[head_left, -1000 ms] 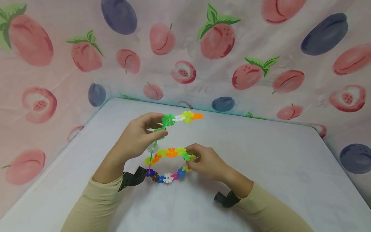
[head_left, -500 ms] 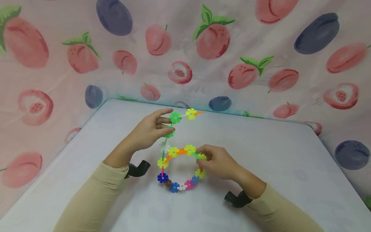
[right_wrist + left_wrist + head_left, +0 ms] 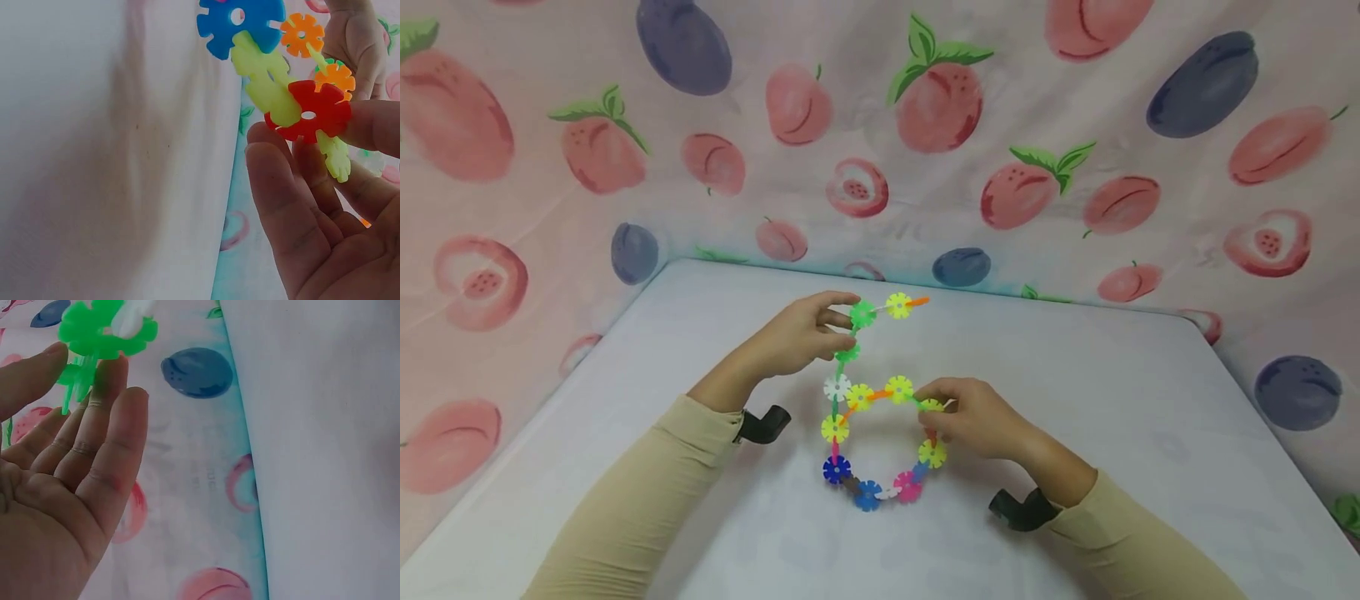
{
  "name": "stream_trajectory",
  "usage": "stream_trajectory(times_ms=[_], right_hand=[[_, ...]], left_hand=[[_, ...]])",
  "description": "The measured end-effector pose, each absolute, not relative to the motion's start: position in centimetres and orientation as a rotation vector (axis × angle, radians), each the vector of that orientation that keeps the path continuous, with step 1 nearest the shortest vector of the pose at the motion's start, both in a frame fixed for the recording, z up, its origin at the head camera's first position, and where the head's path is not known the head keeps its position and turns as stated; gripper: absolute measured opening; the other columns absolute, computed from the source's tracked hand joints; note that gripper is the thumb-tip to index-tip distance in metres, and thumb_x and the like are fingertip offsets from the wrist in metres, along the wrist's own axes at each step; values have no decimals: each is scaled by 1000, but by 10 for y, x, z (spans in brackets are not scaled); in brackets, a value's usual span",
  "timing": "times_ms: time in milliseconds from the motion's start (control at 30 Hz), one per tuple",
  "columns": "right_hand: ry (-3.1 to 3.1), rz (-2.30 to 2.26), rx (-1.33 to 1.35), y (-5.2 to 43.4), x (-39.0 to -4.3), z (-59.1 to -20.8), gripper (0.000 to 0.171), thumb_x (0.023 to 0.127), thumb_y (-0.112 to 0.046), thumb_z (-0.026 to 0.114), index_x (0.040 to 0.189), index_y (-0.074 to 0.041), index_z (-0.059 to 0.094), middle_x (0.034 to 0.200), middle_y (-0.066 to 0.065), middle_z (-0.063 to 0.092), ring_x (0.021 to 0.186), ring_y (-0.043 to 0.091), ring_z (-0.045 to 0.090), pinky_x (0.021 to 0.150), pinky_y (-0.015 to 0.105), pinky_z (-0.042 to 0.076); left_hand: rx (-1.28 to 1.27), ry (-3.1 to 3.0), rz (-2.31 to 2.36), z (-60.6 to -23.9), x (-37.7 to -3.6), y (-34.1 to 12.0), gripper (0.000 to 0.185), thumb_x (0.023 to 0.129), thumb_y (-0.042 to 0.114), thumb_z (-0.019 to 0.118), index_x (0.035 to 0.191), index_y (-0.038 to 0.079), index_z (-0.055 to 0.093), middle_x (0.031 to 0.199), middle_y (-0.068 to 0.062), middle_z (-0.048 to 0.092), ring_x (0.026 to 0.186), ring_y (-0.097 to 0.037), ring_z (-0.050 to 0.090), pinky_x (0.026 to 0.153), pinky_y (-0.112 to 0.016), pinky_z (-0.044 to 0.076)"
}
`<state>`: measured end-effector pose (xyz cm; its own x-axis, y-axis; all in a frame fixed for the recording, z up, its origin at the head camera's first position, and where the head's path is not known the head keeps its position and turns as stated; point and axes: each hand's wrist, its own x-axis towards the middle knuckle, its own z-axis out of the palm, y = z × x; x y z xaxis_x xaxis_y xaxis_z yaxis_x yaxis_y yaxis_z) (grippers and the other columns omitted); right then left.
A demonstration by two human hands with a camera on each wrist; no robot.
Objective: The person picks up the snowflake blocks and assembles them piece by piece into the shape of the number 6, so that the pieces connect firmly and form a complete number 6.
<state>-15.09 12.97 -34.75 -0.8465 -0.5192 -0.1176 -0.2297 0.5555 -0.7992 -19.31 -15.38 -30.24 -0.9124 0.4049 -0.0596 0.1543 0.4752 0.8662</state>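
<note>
Colourful plastic snowflake discs are slotted together into a chain shaped like a 6, held up facing the head camera. My left hand pinches its upper left part at the green snowflake discs. On the right side of the loop, my right hand holds the chain by a red snowflake disc between thumb and fingers. A dark blue disc sits at the loop's lower left and a pink disc at its lower right. The top arm ends in a yellow disc and an orange disc seen edge-on.
Beneath the chain lies a white tabletop. A fruit-printed cloth rises behind the table and along its left side. Each wrist carries a black camera mount, one beside the left sleeve and one beside the right sleeve.
Both hands have shifted to the right with the snowflake chain. Its loop has turned to face the head camera more squarely, so it looks rounder than before. Both hands keep their hold.
</note>
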Motion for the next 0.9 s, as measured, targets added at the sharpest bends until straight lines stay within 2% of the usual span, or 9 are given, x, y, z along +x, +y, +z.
stream_trajectory(times_ms=[200, 400, 500, 633, 833, 900], right_hand=[[2528, -1203, -644, 131, -150, -351, 34, 95, -17, 66, 125, -2, 66, 96, 0, 69, 81, 17, 65, 68, 32, 56], [2728, -1233, -756, 128, -148, -355, 33, 95, -13, 67, 126, -3, 69, 96, -3, 68, 92, 19, 66, 73, 29, 56], [2742, -1276, -752, 127, -147, -355, 33, 95, -12, 68, 127, -3, 69, 99, -1, 69, 93, 20, 68, 74, 28, 56], [2763, -1319, -744, 127, -147, -355, 32, 95, -12, 68, 126, -4, 69, 100, 1, 69, 94, 22, 69, 73, 28, 56], [2833, -1348, -742, 128, -147, -356, 29, 94, -9, 68, 122, -3, 70, 94, -1, 68, 90, 20, 69, 68, 28, 56], [2850, -1362, -747, 128, -148, -357, 29, 93, -8, 69, 122, -3, 71, 93, 0, 68, 89, 21, 69, 66, 28, 56]], left_hand=[[541, 2435, 1566, -305, -188, -154, 68, 97, 18, 67, 156, 17, 34, 140, -11, 55, 114, -23, 62, 96, -44, 50], [592, 2475, 1663, -306, -182, -150, 60, 97, 21, 66, 151, 10, 42, 143, -9, 54, 126, -29, 52, 101, -46, 47], [590, 2429, 1692, -309, -181, -149, 63, 99, 22, 65, 154, 9, 36, 147, -11, 49, 132, -31, 49, 104, -48, 44], [570, 2360, 1695, -315, -179, -150, 71, 100, 24, 65, 159, 14, 27, 150, -15, 45, 130, -31, 51, 105, -50, 42], [540, 2329, 1738, -320, -177, -148, 71, 98, 23, 67, 158, 21, 29, 148, -13, 47, 124, -27, 57, 102, -47, 46], [514, 2319, 1780, -321, -177, -148, 72, 98, 21, 67, 158, 20, 28, 146, -14, 50, 123, -27, 58, 100, -46, 48]])
